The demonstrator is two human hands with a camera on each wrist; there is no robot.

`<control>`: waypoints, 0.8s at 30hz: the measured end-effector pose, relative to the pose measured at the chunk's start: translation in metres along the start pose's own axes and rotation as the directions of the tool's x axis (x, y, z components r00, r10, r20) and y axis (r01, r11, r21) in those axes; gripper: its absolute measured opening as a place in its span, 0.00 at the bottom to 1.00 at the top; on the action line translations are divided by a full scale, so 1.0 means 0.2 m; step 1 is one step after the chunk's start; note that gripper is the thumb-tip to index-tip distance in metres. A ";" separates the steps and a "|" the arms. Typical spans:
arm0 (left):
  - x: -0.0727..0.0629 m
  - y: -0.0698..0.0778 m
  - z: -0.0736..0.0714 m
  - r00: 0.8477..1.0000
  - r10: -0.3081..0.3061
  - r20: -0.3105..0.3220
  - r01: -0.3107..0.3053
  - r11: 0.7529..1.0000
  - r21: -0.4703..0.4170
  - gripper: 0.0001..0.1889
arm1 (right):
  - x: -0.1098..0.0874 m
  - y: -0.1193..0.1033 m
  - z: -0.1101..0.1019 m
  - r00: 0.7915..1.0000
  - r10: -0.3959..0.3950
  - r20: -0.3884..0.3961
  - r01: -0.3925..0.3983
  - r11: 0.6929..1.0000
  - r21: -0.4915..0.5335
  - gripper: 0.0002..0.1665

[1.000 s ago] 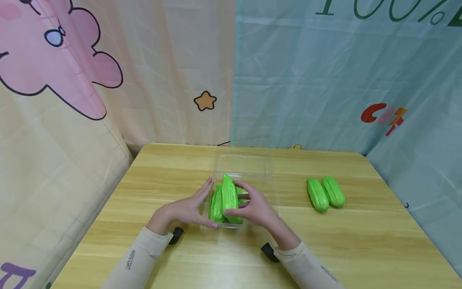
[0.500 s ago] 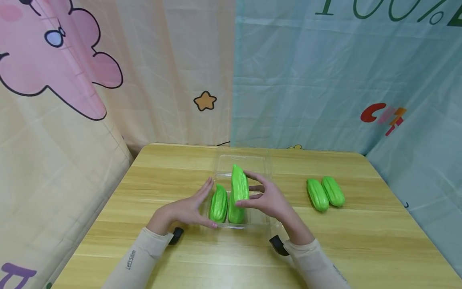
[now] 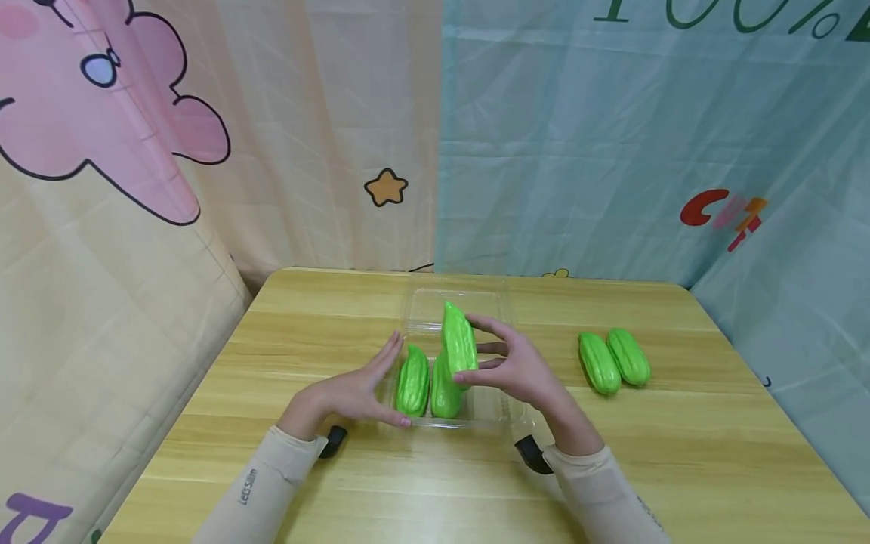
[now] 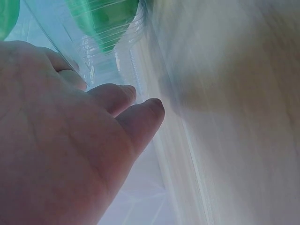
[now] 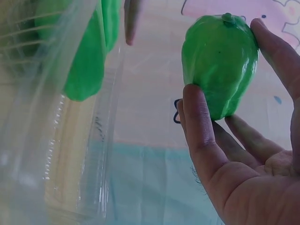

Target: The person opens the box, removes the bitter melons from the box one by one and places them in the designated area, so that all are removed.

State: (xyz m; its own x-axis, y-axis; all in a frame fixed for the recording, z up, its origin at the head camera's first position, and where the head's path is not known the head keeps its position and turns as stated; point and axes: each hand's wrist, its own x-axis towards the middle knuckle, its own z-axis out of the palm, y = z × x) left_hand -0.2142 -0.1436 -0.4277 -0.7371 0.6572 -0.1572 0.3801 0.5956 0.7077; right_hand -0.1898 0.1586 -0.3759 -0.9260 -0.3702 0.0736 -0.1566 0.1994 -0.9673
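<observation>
My right hand (image 3: pixel 523 369) holds a ridged green bitter melon (image 3: pixel 460 338) between thumb and fingers. In the right wrist view this melon (image 5: pixel 220 61) hangs apart from the clear plastic box (image 3: pixel 491 404). Two more bitter melons lie side by side in the left and middle of that box: one melon (image 3: pixel 412 381) by the left wall, another melon (image 3: pixel 445 397) partly hidden behind the held one. My left hand (image 3: pixel 356 393) is spread along the box's left side, thumb at its front corner. In the left wrist view its fingers (image 4: pixel 140 122) lie close by the clear wall.
The box's clear lid (image 3: pixel 455 308) lies folded back behind it on the wooden table (image 3: pixel 326 491). Two further bitter melons, a left one (image 3: pixel 600 364) and a right one (image 3: pixel 628 357), lie together at the right. A printed curtain (image 3: pixel 340 136) hangs behind the table.
My right hand has lifted the melon and moved it rightward, uncovering the box's right part and the middle melon beneath. My left hand has stayed in place.
</observation>
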 end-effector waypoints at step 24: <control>0.00 0.00 0.00 1.000 -0.003 -0.005 0.003 1.000 -0.008 0.73 | -0.07 -0.04 -0.27 0.997 0.069 -0.032 -0.071 0.994 -0.084 0.55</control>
State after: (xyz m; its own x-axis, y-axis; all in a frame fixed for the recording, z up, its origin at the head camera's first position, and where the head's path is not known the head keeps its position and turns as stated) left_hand -0.2143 -0.1435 -0.4280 -0.7409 0.6533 -0.1557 0.3735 0.5934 0.7130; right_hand -0.1944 0.2108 -0.3569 -0.9451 -0.3264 0.0145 -0.1183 0.3006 -0.9464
